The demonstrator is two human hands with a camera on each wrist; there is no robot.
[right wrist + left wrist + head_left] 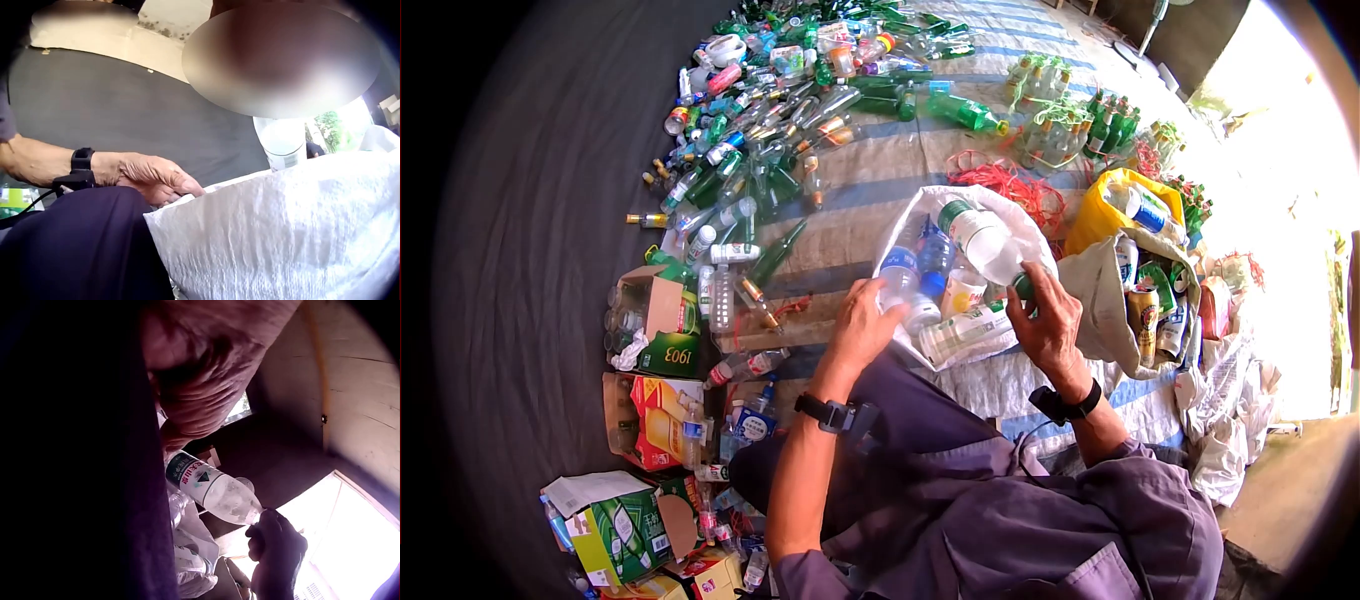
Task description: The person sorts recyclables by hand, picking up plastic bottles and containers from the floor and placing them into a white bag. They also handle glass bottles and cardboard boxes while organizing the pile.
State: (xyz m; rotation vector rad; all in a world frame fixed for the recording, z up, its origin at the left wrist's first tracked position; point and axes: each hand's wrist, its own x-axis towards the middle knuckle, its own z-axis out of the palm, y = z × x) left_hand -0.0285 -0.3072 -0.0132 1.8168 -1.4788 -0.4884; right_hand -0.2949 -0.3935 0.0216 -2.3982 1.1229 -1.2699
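Observation:
In the head view a white woven sack [1028, 222] stands open in front of the person's lap, with several plastic bottles inside. The right hand [1050, 322] grips a large clear plastic bottle [990, 245] by its neck end, over the sack's mouth. That bottle's green-and-white label [187, 472] shows in the left wrist view. At the sack's near left edge, the left hand [862, 322] pinches the rim, as the right wrist view also shows. Inside lie a blue-labelled bottle [897, 268], blurred, and a white-labelled bottle [960, 335].
Many glass and plastic bottles [770, 180] spread over the striped sheet at left. Cardboard boxes [662, 420] stand along the left side. On the right are a beige sack of cans [1100, 300] and a yellow bag [1100, 215]. Red string [1010, 185] lies beyond the white sack.

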